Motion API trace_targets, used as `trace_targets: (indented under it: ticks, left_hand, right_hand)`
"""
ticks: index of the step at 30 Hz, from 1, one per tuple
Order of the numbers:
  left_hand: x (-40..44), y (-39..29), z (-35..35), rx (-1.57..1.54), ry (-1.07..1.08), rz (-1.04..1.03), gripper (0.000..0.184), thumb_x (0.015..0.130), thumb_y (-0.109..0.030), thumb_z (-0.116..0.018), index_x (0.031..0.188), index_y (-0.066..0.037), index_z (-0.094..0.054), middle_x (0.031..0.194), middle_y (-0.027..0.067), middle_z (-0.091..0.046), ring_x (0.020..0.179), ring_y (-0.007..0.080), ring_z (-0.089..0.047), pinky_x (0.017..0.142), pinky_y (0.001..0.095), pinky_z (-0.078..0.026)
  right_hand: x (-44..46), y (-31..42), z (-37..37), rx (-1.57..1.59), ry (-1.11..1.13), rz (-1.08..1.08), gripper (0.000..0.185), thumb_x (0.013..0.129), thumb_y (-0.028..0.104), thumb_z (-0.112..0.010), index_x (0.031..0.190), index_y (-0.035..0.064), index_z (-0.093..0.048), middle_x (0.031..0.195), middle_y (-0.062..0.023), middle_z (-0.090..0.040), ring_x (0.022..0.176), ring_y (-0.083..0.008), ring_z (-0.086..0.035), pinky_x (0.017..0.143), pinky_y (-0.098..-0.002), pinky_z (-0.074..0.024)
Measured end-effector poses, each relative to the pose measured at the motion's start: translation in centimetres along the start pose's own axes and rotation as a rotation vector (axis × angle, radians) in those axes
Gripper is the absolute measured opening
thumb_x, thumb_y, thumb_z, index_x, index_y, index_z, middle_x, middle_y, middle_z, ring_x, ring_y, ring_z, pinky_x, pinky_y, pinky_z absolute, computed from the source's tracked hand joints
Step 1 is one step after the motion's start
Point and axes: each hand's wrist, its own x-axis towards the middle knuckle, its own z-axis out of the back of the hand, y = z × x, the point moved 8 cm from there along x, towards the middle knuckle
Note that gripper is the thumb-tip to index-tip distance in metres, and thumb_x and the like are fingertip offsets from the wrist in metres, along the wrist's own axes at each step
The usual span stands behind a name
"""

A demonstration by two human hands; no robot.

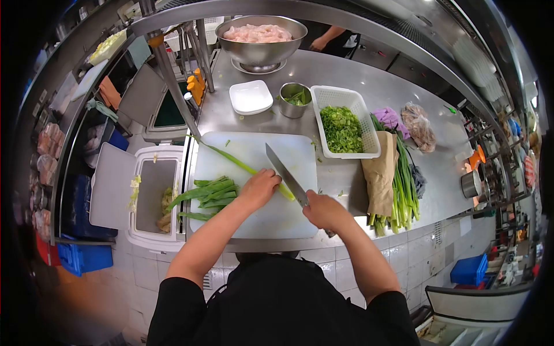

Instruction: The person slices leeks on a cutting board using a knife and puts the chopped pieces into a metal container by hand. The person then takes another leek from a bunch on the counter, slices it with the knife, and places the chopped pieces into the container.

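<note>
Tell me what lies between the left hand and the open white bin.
In the head view, a pile of green stalks lies between the left hand and the open white bin, on the white cutting board.

Your counter (pixel 450 167) brightly lit, glare on its near edge, overhead rail (pixel 375 29) bowed by distortion, floor (pixel 135 282) blurred beyond the near left corner, your view black-rimmed
</note>
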Motion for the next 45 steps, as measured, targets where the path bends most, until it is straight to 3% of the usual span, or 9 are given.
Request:
trace_targets:
  ticks: [7,9,15,19,23,29,35,41,45]
  left_hand:
    - [0.3,0.6,-1.2,-0.002,0.044,-0.028,0.015,0.085,-0.007,-0.07,0.1,-0.008,-0.071,0.099,0.008,-0.063,0.102,0.0309,-0.06,0.089,0.0437,-0.053]
    - [0.4,0.4,-1.0,-0.016,0.021,-0.027,0.015,0.085,-0.007,-0.07,0.1,-0.009,-0.071,0.099,0.0076,-0.063,0.103,0.0307,-0.06,0.088,0.0432,-0.053]
    - [0.3,0.2,-0.5,-0.034,0.043,0.025,0.015,0.085,-0.008,-0.071,0.1,-0.01,-0.072,0.1,0.0066,-0.063,0.101,0.0302,-0.061,0.089,0.0428,-0.053]
    - [0.1,0.5,-0.6,-0.045,0.031,-0.002,0.014,0.085,-0.007,-0.071,0.098,-0.009,-0.071,0.1,0.0066,-0.064,0.102,0.0302,-0.061,0.089,0.043,-0.054]
    - [0.1,0.7,-0.5,-0.083,-0.011,-0.004,0.011,0.085,-0.006,-0.071,0.096,-0.008,-0.07,0.099,0.008,-0.064,0.101,0.0317,-0.061,0.087,0.0436,-0.054]
    - [0.0,1.0,-0.6,-0.082,-0.059,-0.017,0.007,0.084,-0.005,-0.07,0.09,-0.006,-0.067,0.097,0.0096,-0.063,0.098,0.0327,-0.062,0.083,0.0449,-0.054]
    - [-0.7,0.9,0.3,-0.044,-0.142,0.01,0.01,0.082,-0.005,-0.072,0.089,-0.006,-0.065,0.095,0.0106,-0.063,0.097,0.0333,-0.062,0.082,0.0453,-0.054]
    - [-1.0,1.8,0.0,-0.025,-0.139,0.039,0.01,0.082,-0.006,-0.073,0.088,-0.005,-0.066,0.095,0.0106,-0.063,0.096,0.0338,-0.061,0.083,0.046,-0.053]
    - [-0.3,1.5,-0.2,-0.003,-0.084,0.014,0.008,0.084,-0.008,-0.071,0.09,-0.005,-0.068,0.094,0.0108,-0.064,0.096,0.0342,-0.062,0.085,0.0462,-0.052]
  right_hand:
    - [2.1,-0.9,-0.7,0.042,-0.131,0.101,0.028,0.094,0.021,-0.057,0.109,-0.0026,-0.053,0.088,-0.0306,-0.07,0.087,-0.0483,-0.069,0.082,-0.0587,-0.0531]
    - [0.4,0.7,0.9,0.123,0.148,-0.133,0.029,0.094,0.021,-0.057,0.109,-0.0033,-0.053,0.088,-0.0299,-0.07,0.088,-0.0478,-0.07,0.082,-0.0581,-0.0532]
    - [2.4,-1.0,-2.3,0.015,-0.137,0.021,0.027,0.093,0.019,-0.053,0.109,-0.0035,-0.053,0.088,-0.0301,-0.07,0.086,-0.0474,-0.07,0.081,-0.0567,-0.0537]
    - [1.2,1.4,0.8,0.193,0.153,-0.17,0.026,0.094,0.019,-0.052,0.109,-0.0027,-0.053,0.09,-0.0305,-0.07,0.085,-0.0475,-0.07,0.082,-0.0564,-0.0542]
    - [3.0,-0.8,-3.2,-0.035,-0.19,0.069,0.026,0.095,0.02,-0.055,0.108,-0.003,-0.053,0.08,-0.0281,-0.07,0.074,-0.0462,-0.07,0.075,-0.0556,-0.0555]
    - [1.7,2.2,1.0,0.234,0.12,-0.147,0.03,0.095,0.019,-0.056,0.112,-0.0055,-0.053,0.078,-0.0291,-0.07,0.07,-0.0477,-0.069,0.074,-0.0529,-0.0572]
    - [4.0,0.0,-4.5,0.172,-0.063,-0.109,0.037,0.094,0.021,-0.055,0.12,-0.0057,-0.054,0.098,-0.0341,-0.071,0.098,-0.0513,-0.068,0.09,-0.0576,-0.0528]
    - [4.1,1.3,-1.0,0.206,0.038,-0.127,0.036,0.095,0.02,-0.054,0.119,-0.0063,-0.053,0.088,-0.0299,-0.071,0.07,-0.0392,-0.073,0.072,-0.0503,-0.0584]
    - [3.8,2.5,1.8,0.265,0.176,-0.122,0.032,0.093,0.016,-0.052,0.114,-0.0072,-0.051,0.069,-0.0147,-0.065,0.051,-0.0243,-0.066,0.052,-0.0391,-0.055]
